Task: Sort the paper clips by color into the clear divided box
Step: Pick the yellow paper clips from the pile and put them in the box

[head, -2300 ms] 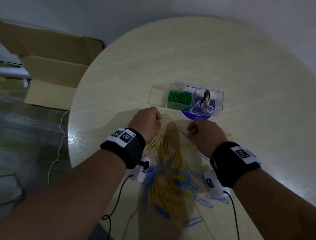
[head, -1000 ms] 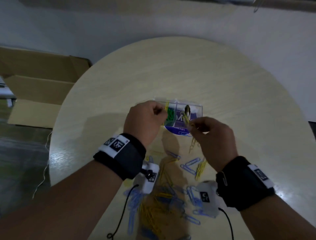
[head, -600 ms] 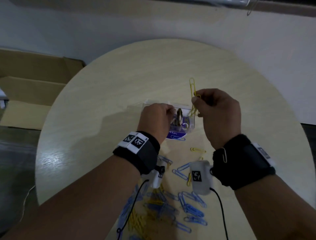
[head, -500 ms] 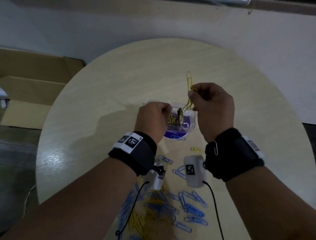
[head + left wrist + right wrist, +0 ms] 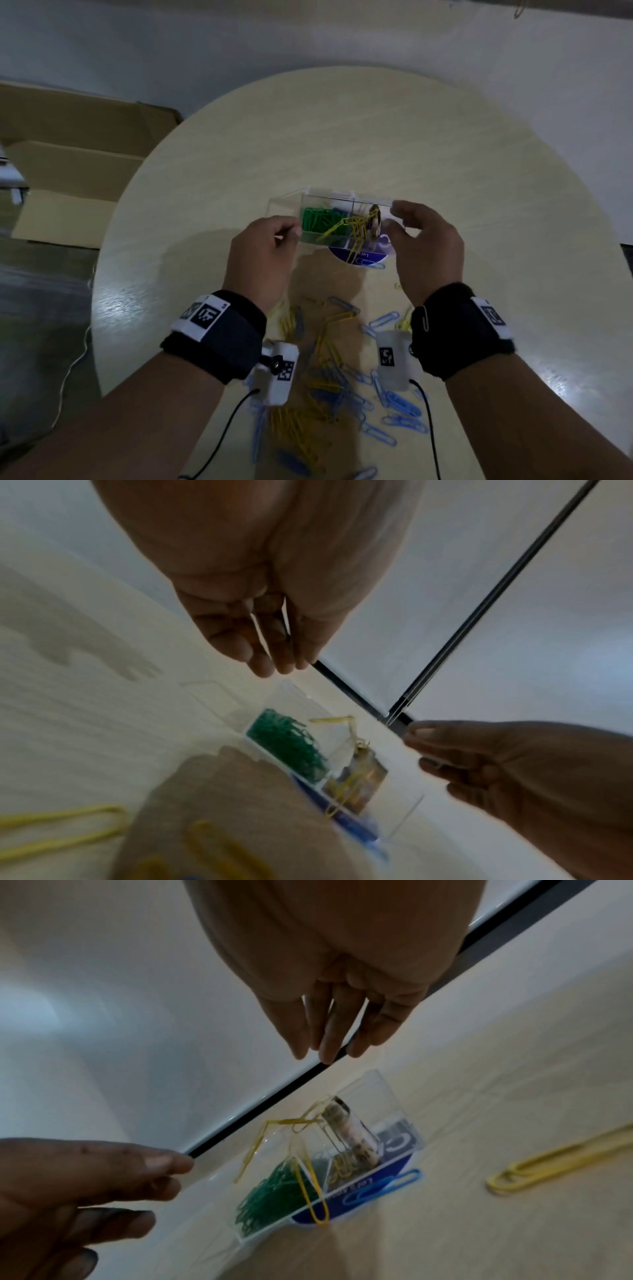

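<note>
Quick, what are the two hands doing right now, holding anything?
Left hand: open, fingers relaxed, holding nothing.
Right hand: open, holding nothing; yellow clips lie draped on the clear box.

You look down on a round desk (image 5: 342,137) of pale, wood-grain laminate, set close to a plain white wall (image 5: 205,41) in dim, even light. A patch of glare (image 5: 116,301) shines on the desk's left edge. To your left, flattened brown cardboard boxes (image 5: 75,164) lean at the foot of the wall, on a grey floor (image 5: 41,308) where a thin white cable (image 5: 73,359) trails. From the right wrist, a narrow black strip (image 5: 274,1093) crosses the white surface behind the desk.
</note>
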